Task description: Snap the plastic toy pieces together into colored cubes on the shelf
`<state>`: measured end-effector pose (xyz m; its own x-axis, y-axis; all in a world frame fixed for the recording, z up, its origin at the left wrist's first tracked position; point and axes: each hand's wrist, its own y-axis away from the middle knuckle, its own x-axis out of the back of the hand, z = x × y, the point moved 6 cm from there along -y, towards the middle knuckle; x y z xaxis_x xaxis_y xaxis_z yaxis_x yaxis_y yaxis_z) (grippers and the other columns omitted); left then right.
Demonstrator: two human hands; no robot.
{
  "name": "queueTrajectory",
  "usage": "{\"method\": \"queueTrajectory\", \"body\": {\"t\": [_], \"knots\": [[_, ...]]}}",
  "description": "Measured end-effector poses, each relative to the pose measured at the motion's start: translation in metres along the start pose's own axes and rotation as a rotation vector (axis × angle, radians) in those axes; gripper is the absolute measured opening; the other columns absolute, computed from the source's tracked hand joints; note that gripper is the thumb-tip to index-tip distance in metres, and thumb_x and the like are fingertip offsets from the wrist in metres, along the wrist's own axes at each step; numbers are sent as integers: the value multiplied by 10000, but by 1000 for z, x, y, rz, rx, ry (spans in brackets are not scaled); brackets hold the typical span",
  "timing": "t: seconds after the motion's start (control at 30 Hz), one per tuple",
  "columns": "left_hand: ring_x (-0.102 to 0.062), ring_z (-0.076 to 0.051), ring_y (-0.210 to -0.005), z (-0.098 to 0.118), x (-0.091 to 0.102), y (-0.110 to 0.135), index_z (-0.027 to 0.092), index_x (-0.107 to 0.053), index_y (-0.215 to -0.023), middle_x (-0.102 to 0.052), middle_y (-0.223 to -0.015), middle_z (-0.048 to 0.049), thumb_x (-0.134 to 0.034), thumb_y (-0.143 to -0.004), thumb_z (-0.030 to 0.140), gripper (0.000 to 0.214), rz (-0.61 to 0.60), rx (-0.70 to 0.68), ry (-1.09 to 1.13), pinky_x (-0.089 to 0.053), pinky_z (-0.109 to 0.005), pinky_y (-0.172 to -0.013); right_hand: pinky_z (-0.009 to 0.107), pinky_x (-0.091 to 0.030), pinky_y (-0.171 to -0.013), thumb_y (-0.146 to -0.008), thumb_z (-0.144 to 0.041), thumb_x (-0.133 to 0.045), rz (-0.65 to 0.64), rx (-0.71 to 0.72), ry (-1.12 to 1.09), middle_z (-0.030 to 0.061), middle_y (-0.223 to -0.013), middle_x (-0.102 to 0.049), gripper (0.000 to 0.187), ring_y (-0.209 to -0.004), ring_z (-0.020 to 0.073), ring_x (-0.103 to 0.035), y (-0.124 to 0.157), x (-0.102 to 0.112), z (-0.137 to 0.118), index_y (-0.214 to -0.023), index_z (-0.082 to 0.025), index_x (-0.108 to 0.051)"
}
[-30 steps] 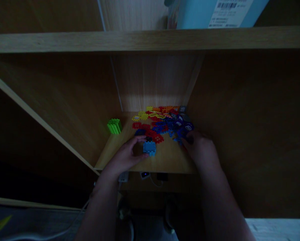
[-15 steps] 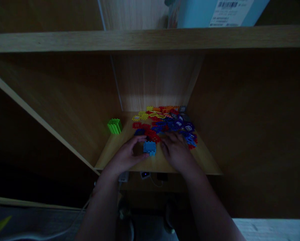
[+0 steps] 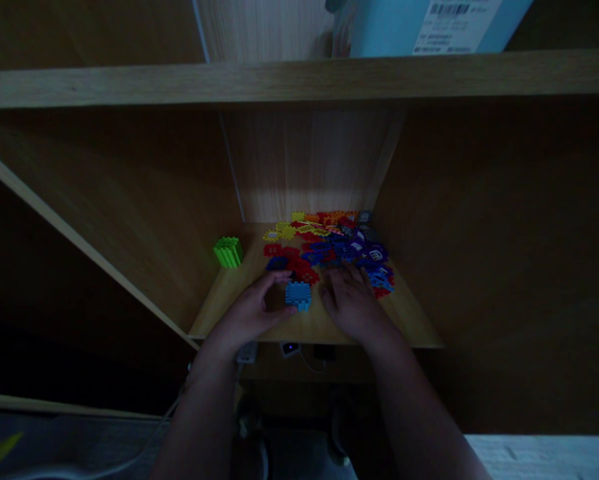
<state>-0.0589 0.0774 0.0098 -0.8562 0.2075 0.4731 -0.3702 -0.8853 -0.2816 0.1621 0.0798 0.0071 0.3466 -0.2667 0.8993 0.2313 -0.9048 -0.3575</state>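
Note:
My left hand curves around a small stack of light blue interlocking plastic pieces, thumb at its near edge and fingers at its far edge. To the right, my right hand rests palm down at the front of a loose pile of dark blue pieces, its fingers stretched out and slightly apart. No piece shows in its grasp, though its fingertips partly cover the pile. Red pieces lie just beyond the light blue stack. Purple pieces with window-like patterns lie beyond the right hand.
A bright green stack of pieces stands at the shelf's left side. Yellow pieces and orange pieces lie at the back. Wooden walls enclose the shelf. An upper board crosses above, bearing a light blue box.
My right hand's thumb has drawn slightly back toward me from the pieces, and its fingers have shifted a little. My left hand and the light blue stack stay nearly still.

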Motion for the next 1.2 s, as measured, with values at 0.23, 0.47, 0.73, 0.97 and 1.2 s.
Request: {"method": "queueTrajectory", "body": {"t": [0.23,0.47,0.73,0.97,1.2], "knots": [[-625,-263,-1385,2,0,0,303,-567,-1474,-671,-1470,-66,-852,-889,337,651,-3,4,-15,-446,-501,-1243,623,-256,-1287,-1085,-322,-470,-25,-19,15,169,-1482,-661,378,-1497,369,-474,-1,2,-1,-1383,-171,-648],[-635,-271,-1371,2,1,1,299,-572,-1470,-680,-1455,-71,-856,-882,349,655,7,11,-25,-464,-504,-1226,672,-171,-1307,-1113,-359,-389,-45,-18,26,130,-1593,-597,478,-1577,394,-363,0,-3,1,-1505,-162,-580],[-631,-280,-1381,1,1,-1,294,-571,-1475,-672,-1473,-80,-855,-884,352,658,3,4,-21,-455,-525,-1238,584,-303,-1248,-1040,-279,-508,44,-12,75,175,-1456,-649,404,-1379,370,-519,-1,3,-1,-1396,-141,-641],[-623,-280,-1388,0,1,0,301,-570,-1484,-662,-1484,-83,-853,-889,356,661,6,-4,-5,-462,-519,-1232,515,-396,-1157,-1032,-288,-560,55,-35,69,154,-1272,-689,270,-1233,353,-567,-7,4,7,-1201,-164,-731],[-620,-271,-1392,1,1,1,317,-556,-1492,-670,-1472,-70,-847,-898,366,664,-2,9,-19,-452,-518,-1237,495,-462,-1041,-1039,-274,-566,91,-84,78,160,-1196,-685,190,-1115,338,-582,-9,8,15,-1058,-183,-732]]}}
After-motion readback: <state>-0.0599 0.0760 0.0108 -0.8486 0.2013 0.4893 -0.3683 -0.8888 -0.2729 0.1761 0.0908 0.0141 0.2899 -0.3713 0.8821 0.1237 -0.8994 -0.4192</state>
